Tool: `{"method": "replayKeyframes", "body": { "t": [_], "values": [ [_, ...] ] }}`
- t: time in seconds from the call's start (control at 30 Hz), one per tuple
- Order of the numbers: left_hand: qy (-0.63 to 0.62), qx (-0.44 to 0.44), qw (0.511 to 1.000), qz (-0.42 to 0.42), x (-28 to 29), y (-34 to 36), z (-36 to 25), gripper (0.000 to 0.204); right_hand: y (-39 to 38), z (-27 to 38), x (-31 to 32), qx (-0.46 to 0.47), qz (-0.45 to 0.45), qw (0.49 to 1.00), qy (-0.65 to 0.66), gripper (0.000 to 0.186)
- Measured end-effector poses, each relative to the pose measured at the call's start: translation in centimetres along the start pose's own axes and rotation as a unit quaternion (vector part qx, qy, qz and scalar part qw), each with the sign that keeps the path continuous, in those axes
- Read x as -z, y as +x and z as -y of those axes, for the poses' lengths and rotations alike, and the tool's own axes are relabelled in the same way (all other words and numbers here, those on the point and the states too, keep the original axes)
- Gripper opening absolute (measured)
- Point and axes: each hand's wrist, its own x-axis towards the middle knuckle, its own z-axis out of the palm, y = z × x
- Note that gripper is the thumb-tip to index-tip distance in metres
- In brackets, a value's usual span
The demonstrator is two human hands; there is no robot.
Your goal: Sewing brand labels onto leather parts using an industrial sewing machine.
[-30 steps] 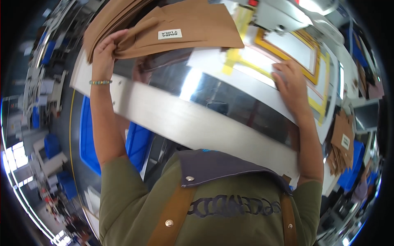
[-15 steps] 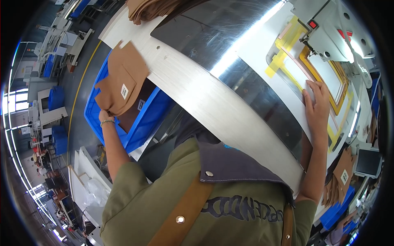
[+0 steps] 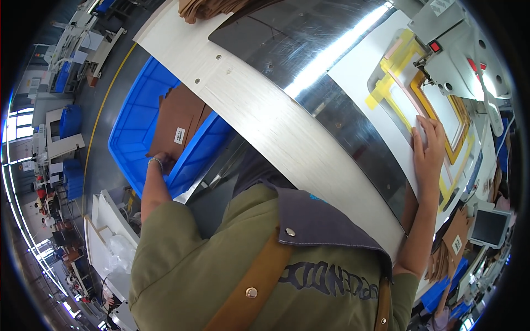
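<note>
Down inside a blue bin [image 3: 130,118] at the left, my left hand [image 3: 162,161] is closed on the near edge of a brown fabric piece [image 3: 178,118] with a white label. The piece lies with other brown pieces, and my fingertips are partly hidden. At the right, my right hand [image 3: 429,146] rests with fingers extended on a clear template edged with yellow tape [image 3: 398,100], beside a gold-coloured frame [image 3: 452,154]. Nothing shows in its grasp. Above the frame is the head of a sewing machine [image 3: 444,55].
A pale metal worktop [image 3: 259,116] with a dark glossy plate [image 3: 326,105] lies between my hands. Folded brown fabric [image 3: 207,8] is stacked at its far end. More brown pieces [image 3: 450,245] hang at the right near a small screen [image 3: 491,227].
My left hand has lowered the brown fabric piece from above the blue bin's rim down into the bin. My right hand has stayed at the template.
</note>
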Motion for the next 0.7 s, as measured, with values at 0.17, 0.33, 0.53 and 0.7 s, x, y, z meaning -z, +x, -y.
{"method": "replayKeyframes", "body": {
  "t": [0.17, 0.33, 0.53, 0.7],
  "values": [
    [0.252, -0.131, 0.958, -0.03, -2.8, 0.0, -2.2, 0.056, 0.2, -0.4, -0.1, -0.006, 0.005, 1.0, 0.009, 0.03],
    [0.419, -0.124, 0.88, 0.185, -2.7, 0.7, -10.7, 0.118, 0.3, -0.8, -0.4, 0.002, -0.008, 1.0, 0.027, 0.029],
    [0.297, -0.21, 0.924, 0.116, -4.3, -7.6, -16.0, 0.118, 0.4, 0.1, -0.2, 0.001, 0.004, 1.0, -0.002, 0.028],
    [0.309, -0.335, 0.888, 0.051, -3.6, -7.7, -14.8, 0.088, 0.2, -0.2, -0.3, 0.021, -0.009, 1.0, -0.014, 0.029]
  ]
}}
